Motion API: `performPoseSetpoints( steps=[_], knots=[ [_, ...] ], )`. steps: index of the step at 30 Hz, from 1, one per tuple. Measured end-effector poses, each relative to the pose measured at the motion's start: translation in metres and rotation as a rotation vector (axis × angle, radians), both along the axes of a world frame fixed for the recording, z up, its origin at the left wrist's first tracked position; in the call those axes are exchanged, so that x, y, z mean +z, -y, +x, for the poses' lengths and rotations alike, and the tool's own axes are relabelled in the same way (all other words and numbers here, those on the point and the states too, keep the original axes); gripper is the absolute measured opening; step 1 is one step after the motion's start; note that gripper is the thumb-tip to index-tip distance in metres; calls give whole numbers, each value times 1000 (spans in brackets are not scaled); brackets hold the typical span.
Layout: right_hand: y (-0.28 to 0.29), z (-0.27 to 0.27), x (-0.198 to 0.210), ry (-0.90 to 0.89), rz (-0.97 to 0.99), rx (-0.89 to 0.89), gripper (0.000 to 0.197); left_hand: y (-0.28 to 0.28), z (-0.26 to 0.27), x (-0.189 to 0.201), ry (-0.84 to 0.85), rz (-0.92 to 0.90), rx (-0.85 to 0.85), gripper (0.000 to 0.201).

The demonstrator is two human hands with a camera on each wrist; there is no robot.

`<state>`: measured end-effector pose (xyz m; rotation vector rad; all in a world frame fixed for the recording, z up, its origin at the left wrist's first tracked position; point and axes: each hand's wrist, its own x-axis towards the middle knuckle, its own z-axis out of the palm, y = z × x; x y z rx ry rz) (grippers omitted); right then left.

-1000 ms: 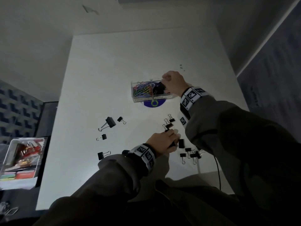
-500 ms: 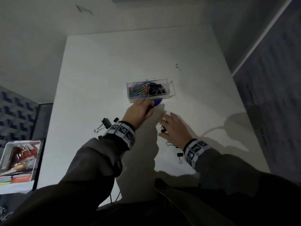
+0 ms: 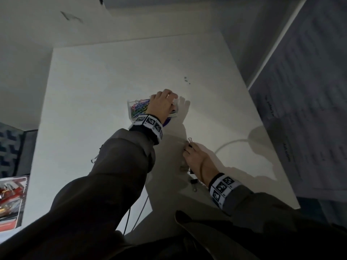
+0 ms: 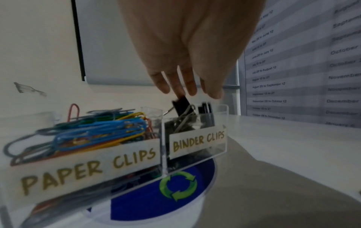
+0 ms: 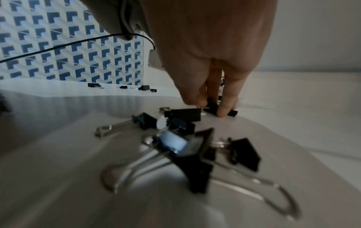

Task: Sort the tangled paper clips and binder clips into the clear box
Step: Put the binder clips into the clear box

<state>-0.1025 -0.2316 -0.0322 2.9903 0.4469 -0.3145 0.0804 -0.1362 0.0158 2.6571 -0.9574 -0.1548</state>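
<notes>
The clear box (image 3: pixel 131 111) (image 4: pixel 164 138) has two labelled compartments; coloured paper clips (image 3: pixel 139 107) (image 4: pixel 97 131) fill the left one. My left hand (image 3: pixel 172 98) (image 4: pixel 185 91) hovers over the binder-clip compartment, its fingertips pointing down and holding a black binder clip (image 4: pixel 181 104) at the top of the pile inside. My right hand (image 3: pixel 188 147) (image 5: pixel 213 103) is down on the table, pinching a small black binder clip (image 5: pixel 220 109). Several loose binder clips (image 5: pixel 183 148) (image 3: pixel 194 181) lie just behind that hand.
A blue disc with a green recycling mark (image 4: pixel 175 185) lies under the box. More binder clips (image 5: pixel 144 88) sit far left on the white table (image 3: pixel 93 91). A white cable (image 3: pixel 229 143) curves at the right. A stationery tray (image 3: pixel 11 194) stands off the left edge.
My left hand has carried a binder clip from the pile up to the box. My right hand left the box and came down onto the clips on the table.
</notes>
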Motion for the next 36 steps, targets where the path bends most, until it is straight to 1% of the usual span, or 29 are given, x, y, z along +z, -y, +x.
performPoseSetpoints(
  steps=[1,3,5,6,8,10,12,14,15,16,17,20,23,24,27,29,30,31,32,33,34,35,36],
  knots=[
    [2,-1,3,29,10,-3,42,0,0,-1,2,-35,2,28],
    [4,2,11,54,-31,-25,37,-6,-4,-1,15,-102,11,25],
    [6,8,5,79,-81,-12,33,-18,-12,-4,22,-151,42,23],
    [7,11,1,77,-79,14,30,-28,-18,-6,26,-172,68,22],
    [9,16,-5,49,-15,23,25,-53,-33,-14,57,-200,144,20],
    [9,13,-5,53,86,-52,25,-84,-51,-25,115,-191,276,22],
    [8,8,0,93,168,-149,27,-116,-67,-36,121,-134,463,31],
    [9,4,1,87,296,-248,34,-142,-80,-50,13,-72,669,35],
    [10,2,-1,64,346,-277,38,-154,-85,-55,-45,-40,749,39],
    [11,1,-3,42,347,-276,40,-163,-90,-60,-77,-12,787,41],
    [12,-1,-5,40,334,-258,40,-170,-95,-62,-91,21,784,41],
    [10,-3,-6,18,314,-206,46,-183,-107,-66,-148,78,676,36],
    [7,-3,-5,39,267,-135,45,-184,-110,-61,-132,27,610,33],
    [4,-3,-3,19,231,-119,44,-182,-111,-61,-123,17,579,32],
    [3,2,-4,-16,168,-79,42,-176,-116,-62,-166,-29,498,30],
    [5,4,-3,-23,175,-65,39,-171,-122,-59,-166,-139,482,25],
    [4,6,2,-3,190,-58,37,-169,-123,-57,-159,-222,484,25],
    [3,9,7,9,214,-73,31,-167,-124,-52,-158,-301,505,31],
    [0,12,13,-4,251,-94,21,-168,-125,-48,-173,-366,545,33],
    [-1,18,18,-3,305,-139,11,-169,-124,-44,-198,-423,595,26],
    [-3,23,24,-27,377,-214,15,-173,-123,-42,-217,-483,637,17],
    [-4,29,31,-19,469,-280,19,-178,-122,-40,-246,-534,674,12],
    [-6,38,38,16,536,-333,20,-183,-122,-39,-285,-573,709,12]
  ],
)
